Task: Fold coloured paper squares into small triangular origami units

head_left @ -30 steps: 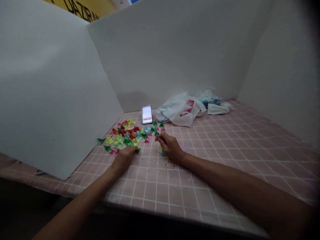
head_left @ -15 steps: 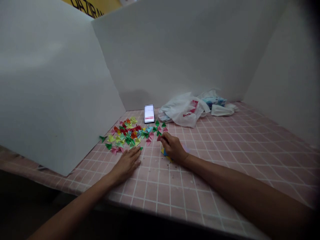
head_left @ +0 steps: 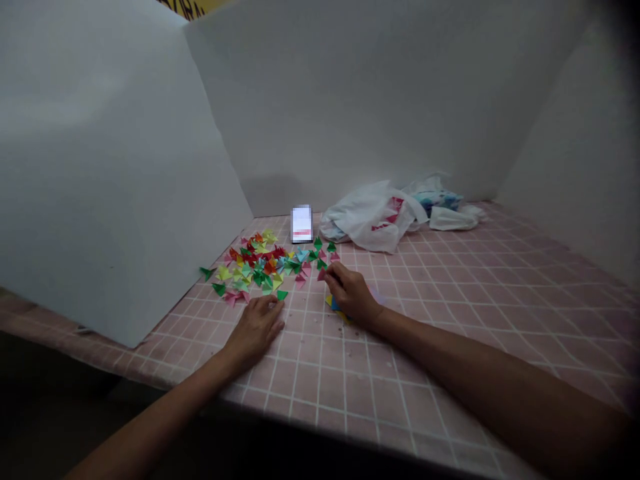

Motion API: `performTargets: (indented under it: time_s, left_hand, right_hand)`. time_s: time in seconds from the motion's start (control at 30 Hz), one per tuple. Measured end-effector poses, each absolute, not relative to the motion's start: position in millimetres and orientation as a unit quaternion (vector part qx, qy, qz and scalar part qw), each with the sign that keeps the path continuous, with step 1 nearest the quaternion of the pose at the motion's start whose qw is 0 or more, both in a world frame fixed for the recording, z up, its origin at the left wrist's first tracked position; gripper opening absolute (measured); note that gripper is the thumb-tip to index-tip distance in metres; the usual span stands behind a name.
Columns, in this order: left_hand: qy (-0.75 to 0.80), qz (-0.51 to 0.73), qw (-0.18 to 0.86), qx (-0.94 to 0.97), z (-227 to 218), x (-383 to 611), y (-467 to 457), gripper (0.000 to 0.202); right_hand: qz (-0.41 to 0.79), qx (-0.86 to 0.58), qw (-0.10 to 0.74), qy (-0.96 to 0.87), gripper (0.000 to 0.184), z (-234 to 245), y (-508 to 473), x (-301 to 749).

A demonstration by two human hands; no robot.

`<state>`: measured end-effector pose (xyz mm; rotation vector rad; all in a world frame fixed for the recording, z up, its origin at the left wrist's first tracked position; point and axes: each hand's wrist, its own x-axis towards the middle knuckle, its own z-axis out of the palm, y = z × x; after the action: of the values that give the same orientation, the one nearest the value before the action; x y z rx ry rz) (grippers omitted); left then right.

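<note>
A scatter of small folded paper triangles (head_left: 260, 265) in green, red, yellow, pink and blue lies on the pink checked tablecloth (head_left: 450, 313). My left hand (head_left: 257, 325) rests palm down just below the scatter, fingers loosely stretched, its tips beside a lone green triangle (head_left: 283, 295). My right hand (head_left: 354, 295) lies to the right of the pile, fingers pinched on a pink-red triangle (head_left: 321, 273). Under its palm peek yellow and blue paper pieces (head_left: 332, 304).
A phone (head_left: 301, 223) with a lit screen lies behind the pile. White plastic bags (head_left: 373, 220) and a crumpled white item (head_left: 453, 217) sit at the back. White boards (head_left: 115, 187) wall in the left, back and right sides.
My left hand has slid back from the pile and flattened, leaving a green triangle at its fingertips. My right hand has kept its pinch on the pink-red triangle. The view has shifted slightly.
</note>
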<state>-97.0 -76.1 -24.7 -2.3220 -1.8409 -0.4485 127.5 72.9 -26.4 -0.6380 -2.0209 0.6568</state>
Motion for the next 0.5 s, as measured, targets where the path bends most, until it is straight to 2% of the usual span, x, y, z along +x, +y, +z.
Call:
performTargets:
  time_s: [0.5]
  left_hand:
    - [-0.627,-0.223,0.081,-0.742,-23.6,-97.1,-77.5,0.031]
  right_hand:
    - [0.27,-0.254,0.438,-0.819,0.012,-27.6,73.6,126.9]
